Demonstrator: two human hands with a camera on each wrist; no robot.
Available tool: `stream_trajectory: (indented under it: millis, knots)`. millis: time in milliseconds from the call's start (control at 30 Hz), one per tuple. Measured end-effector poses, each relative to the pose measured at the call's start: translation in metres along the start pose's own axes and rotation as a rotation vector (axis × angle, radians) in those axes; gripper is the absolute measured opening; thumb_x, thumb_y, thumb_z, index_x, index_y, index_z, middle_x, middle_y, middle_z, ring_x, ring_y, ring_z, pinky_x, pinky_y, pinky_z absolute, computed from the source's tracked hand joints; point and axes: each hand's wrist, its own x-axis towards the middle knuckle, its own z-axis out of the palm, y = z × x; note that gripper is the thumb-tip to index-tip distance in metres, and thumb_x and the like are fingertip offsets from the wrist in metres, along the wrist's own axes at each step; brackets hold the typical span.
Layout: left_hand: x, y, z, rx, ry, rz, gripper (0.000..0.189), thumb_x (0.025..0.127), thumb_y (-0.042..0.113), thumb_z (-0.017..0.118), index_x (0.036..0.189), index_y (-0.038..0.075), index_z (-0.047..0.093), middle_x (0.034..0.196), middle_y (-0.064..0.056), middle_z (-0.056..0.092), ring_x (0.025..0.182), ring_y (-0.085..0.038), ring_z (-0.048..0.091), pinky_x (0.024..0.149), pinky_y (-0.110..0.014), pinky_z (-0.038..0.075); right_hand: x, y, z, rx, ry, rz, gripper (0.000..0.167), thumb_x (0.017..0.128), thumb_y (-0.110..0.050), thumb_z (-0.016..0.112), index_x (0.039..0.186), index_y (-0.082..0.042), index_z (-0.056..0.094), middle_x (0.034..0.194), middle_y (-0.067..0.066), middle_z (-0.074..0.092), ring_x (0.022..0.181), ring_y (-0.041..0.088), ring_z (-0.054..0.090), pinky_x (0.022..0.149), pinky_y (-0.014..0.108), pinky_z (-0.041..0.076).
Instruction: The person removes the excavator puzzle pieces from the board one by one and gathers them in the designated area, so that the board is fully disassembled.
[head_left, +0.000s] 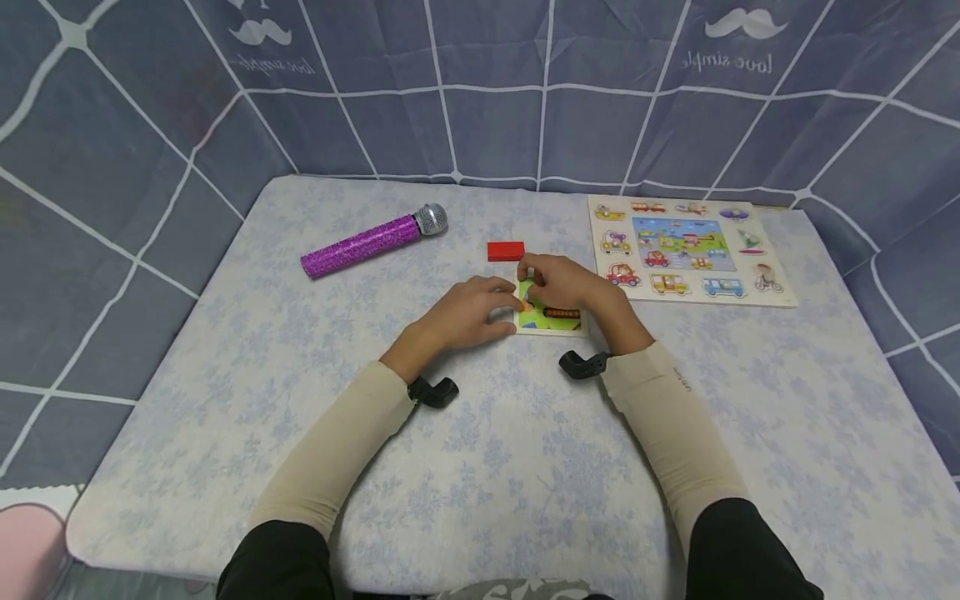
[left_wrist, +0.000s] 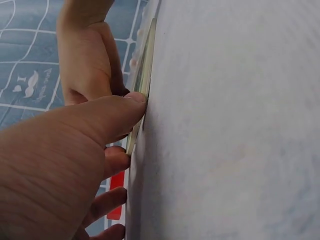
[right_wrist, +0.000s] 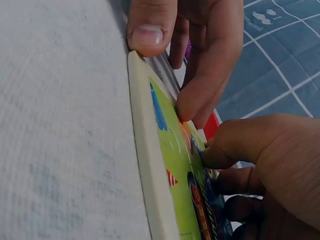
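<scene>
A small jigsaw puzzle (head_left: 551, 322) with a light wooden frame and a green picture lies on the table under both hands. At its left side, my left hand (head_left: 468, 313) holds the frame, the thumb at the near left corner and the index fingertip on the picture's edge. From the right, my right hand (head_left: 558, 282) reaches over the puzzle. Its bent thumb (right_wrist: 220, 150) touches the picture near the far left corner, and the index finger curls over the far edge. The other right fingers fold down over the picture, hiding part of it.
A red block (head_left: 506, 251) lies just behind the puzzle. At the back left is a glittery purple microphone (head_left: 367, 243) with a silver head. A larger wooden vehicle puzzle board (head_left: 772, 258) lies at the back right. Grey-blue curtain (head_left: 487, 133) borders the table's far side.
</scene>
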Motion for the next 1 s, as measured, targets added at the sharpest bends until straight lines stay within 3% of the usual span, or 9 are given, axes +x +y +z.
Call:
stream_trajectory:
  millis: [233,600,800,1000]
  knots:
    - [0.0,0.0,0.001,0.022,0.009,0.007,0.037,0.098,0.033,0.069,0.132,0.019,0.068,0.143,-0.012,0.054,0.13,-0.032,0.05,0.103,-0.051,0.042,0.003,-0.005,0.003,-0.02,0.016,0.021,0.02,0.099,-0.004,0.051,0.117,-0.008,0.056,0.083,0.01,0.055,0.072,0.024,0.049,0.068,0.038,0.04]
    - [-0.002,0.004,0.0,0.023,-0.004,-0.017,0.037,0.099,0.034,0.067,0.133,0.019,0.067,0.146,-0.01,0.052,0.133,-0.031,0.047,0.105,-0.051,0.041,0.005,-0.008,0.011,-0.096,0.041,0.05,0.015,0.103,-0.006,0.046,0.114,-0.01,0.055,0.099,0.012,0.06,0.081,0.027,0.055,0.076,0.041,0.044]
    - [-0.001,0.006,-0.001,0.044,-0.008,-0.027,0.038,0.099,0.035,0.067,0.133,0.02,0.067,0.147,-0.009,0.052,0.133,-0.031,0.048,0.104,-0.05,0.042,0.006,-0.011,0.014,-0.187,0.041,0.07,0.017,0.105,-0.009,0.044,0.118,-0.012,0.054,0.107,0.016,0.054,0.089,0.03,0.052,0.078,0.044,0.045]
    - [-0.001,0.006,-0.001,0.056,-0.014,-0.022,0.038,0.099,0.036,0.067,0.133,0.02,0.067,0.146,-0.009,0.052,0.131,-0.032,0.049,0.103,-0.05,0.043,0.007,-0.014,0.014,-0.22,0.029,0.108,0.017,0.107,-0.012,0.043,0.12,-0.015,0.053,0.112,0.018,0.048,0.083,0.033,0.054,0.073,0.043,0.047]
